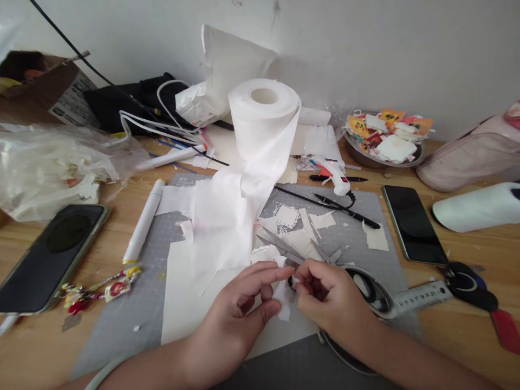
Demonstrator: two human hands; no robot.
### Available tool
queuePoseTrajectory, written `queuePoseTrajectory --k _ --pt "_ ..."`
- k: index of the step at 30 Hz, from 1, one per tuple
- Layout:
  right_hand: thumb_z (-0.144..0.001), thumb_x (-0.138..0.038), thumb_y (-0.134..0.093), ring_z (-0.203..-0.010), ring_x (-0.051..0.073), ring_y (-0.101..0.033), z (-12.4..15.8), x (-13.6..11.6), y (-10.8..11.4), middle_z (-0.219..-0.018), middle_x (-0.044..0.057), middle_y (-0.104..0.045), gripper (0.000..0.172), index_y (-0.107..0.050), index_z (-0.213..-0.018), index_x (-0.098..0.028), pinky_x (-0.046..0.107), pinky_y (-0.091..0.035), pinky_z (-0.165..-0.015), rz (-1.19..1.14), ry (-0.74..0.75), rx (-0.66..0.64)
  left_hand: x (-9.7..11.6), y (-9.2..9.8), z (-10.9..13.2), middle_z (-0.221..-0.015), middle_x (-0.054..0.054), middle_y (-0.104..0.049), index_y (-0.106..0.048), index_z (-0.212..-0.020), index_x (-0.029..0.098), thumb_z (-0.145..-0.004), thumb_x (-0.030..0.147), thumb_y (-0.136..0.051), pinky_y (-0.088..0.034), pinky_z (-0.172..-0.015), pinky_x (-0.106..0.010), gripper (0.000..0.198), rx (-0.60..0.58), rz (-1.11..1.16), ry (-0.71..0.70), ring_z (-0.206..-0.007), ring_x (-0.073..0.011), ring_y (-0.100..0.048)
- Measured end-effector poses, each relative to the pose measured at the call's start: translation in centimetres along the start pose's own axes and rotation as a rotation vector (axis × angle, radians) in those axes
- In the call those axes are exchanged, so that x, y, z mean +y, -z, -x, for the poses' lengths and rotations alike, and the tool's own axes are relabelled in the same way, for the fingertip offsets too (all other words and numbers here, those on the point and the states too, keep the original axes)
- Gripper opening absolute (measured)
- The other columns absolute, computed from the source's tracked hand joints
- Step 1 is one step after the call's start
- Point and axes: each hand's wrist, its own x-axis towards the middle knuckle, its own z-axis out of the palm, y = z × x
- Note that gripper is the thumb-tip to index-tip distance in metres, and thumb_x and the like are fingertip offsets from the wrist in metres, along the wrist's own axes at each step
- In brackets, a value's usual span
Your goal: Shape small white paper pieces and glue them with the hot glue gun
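Observation:
My left hand (239, 309) and my right hand (329, 295) meet over the front of a grey cutting mat (122, 319). Both pinch a small white scrap of tissue (283, 303) between their fingertips. Just beyond my fingers lie open scissors (284, 246) among several white paper cut-outs (292, 219). A roll of white tissue (264, 119) stands at the back of the mat, its loose strip (219, 222) trailing down toward my left hand over a cream sheet of paper (182, 303).
A phone (49, 257) lies at the left, another phone (412, 222) at the right. A white marker (144, 219), a keychain (101, 287), a glue gun (335, 176), a black pen (345, 211), a steel ruler (422, 297), a dish of stickers (384, 138) and a plastic bag (49, 168) surround the mat.

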Motion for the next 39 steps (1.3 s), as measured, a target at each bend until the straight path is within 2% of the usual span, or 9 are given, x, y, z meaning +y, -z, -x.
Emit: queuePoseTrajectory --k 3,6,11,14,18,22,26,35,39 --pt "-0.07 -0.012 -0.049 -0.05 0.007 -0.039 0.02 0.29 0.03 -0.054 -0.005 -0.043 0.006 -0.049 -0.066 -0.017 0.017 -0.033 -0.046 -0.051 0.01 -0.009 0.07 -0.01 0.04 -0.078 -0.001 -0.058 -0.068 -0.103 0.031 -0.07 0.01 -0.064 -0.044 -0.083 -0.029 0.039 0.004 -0.014 0.029 -0.07 -0.012 -0.051" --pt "-0.071 -0.014 -0.052 -0.051 0.007 -0.042 0.17 0.54 -0.08 -0.058 -0.005 -0.048 0.005 -0.054 -0.075 -0.017 0.017 -0.035 -0.047 -0.09 0.049 -0.066 0.06 -0.15 0.04 -0.074 0.0 -0.058 -0.066 -0.107 0.032 -0.069 0.012 -0.065 -0.041 -0.09 -0.033 0.043 -0.016 0.023 0.055 -0.079 -0.0151 -0.052" --pt "-0.067 -0.012 -0.055 -0.048 0.006 -0.039 0.22 0.35 -0.02 -0.055 -0.006 -0.046 0.005 -0.054 -0.066 -0.017 0.017 -0.032 -0.045 0.008 0.111 -0.119 -0.46 -0.21 0.28 -0.073 -0.001 -0.059 -0.062 -0.114 0.031 -0.07 0.016 -0.065 -0.035 -0.098 -0.037 0.046 -0.029 0.02 0.095 -0.087 -0.0172 -0.053" --pt "-0.066 -0.009 -0.053 -0.047 0.006 -0.037 0.03 0.09 0.25 -0.052 -0.006 -0.042 0.009 -0.051 -0.062 -0.017 0.017 -0.03 -0.044 -0.003 0.059 -0.111 -0.79 -0.12 0.53 -0.076 0.0 -0.058 -0.06 -0.116 0.034 -0.072 0.016 -0.064 -0.032 -0.101 -0.036 0.047 -0.029 0.001 0.099 -0.09 -0.0162 -0.053" --pt "-0.065 -0.006 -0.048 -0.049 0.006 -0.036 -0.16 0.03 0.47 -0.053 -0.007 -0.041 0.011 -0.048 -0.062 -0.017 0.016 -0.03 -0.045 -0.02 0.013 -0.072 -0.86 -0.02 0.7 -0.079 0.0 -0.058 -0.059 -0.116 0.036 -0.074 0.016 -0.062 -0.031 -0.101 -0.037 0.047 -0.036 -0.011 0.109 -0.092 -0.0164 -0.053" --pt "-0.067 -0.01 -0.053 -0.051 0.006 -0.041 0.08 0.32 0.25 -0.057 -0.005 -0.048 0.008 -0.054 -0.068 -0.017 0.017 -0.033 -0.047 -0.004 0.087 -0.129 -0.72 -0.07 0.67 -0.077 0.0 -0.059 -0.057 -0.119 0.035 -0.074 0.016 -0.062 -0.031 -0.101 -0.037 0.049 -0.073 0.004 0.096 -0.089 -0.0164 -0.052" --pt "-0.065 -0.009 -0.055 -0.049 0.006 -0.039 0.33 0.36 0.0 -0.055 -0.006 -0.047 0.009 -0.052 -0.062 -0.017 0.017 -0.031 -0.046 0.055 0.139 -0.129 -0.71 -0.15 0.56 -0.073 0.0 -0.057 -0.056 -0.121 0.031 -0.073 0.016 -0.062 -0.033 -0.099 -0.039 0.05 -0.079 -0.003 0.101 -0.085 -0.0169 -0.053" --pt "-0.062 -0.008 -0.052 -0.047 0.006 -0.037 0.12 0.01 -0.1 -0.051 -0.007 -0.042 0.013 -0.045 -0.056 -0.017 0.017 -0.03 -0.044 0.107 0.043 -0.056 -0.62 -0.08 0.42 -0.069 0.003 -0.05 -0.055 -0.122 0.032 -0.074 0.012 -0.058 -0.036 -0.094 -0.036 0.052 -0.092 0.016 0.104 -0.081 -0.0155 -0.052" --pt "-0.065 -0.008 -0.05 -0.048 0.006 -0.037 0.04 -0.05 0.23 -0.052 -0.007 -0.043 0.011 -0.047 -0.059 -0.017 0.017 -0.031 -0.045 0.059 0.024 -0.039 -0.33 -0.03 0.39 -0.074 0.001 -0.055 -0.055 -0.122 0.031 -0.074 0.012 -0.059 -0.039 -0.09 -0.035 0.052 -0.093 -0.005 0.091 -0.079 -0.0159 -0.051"
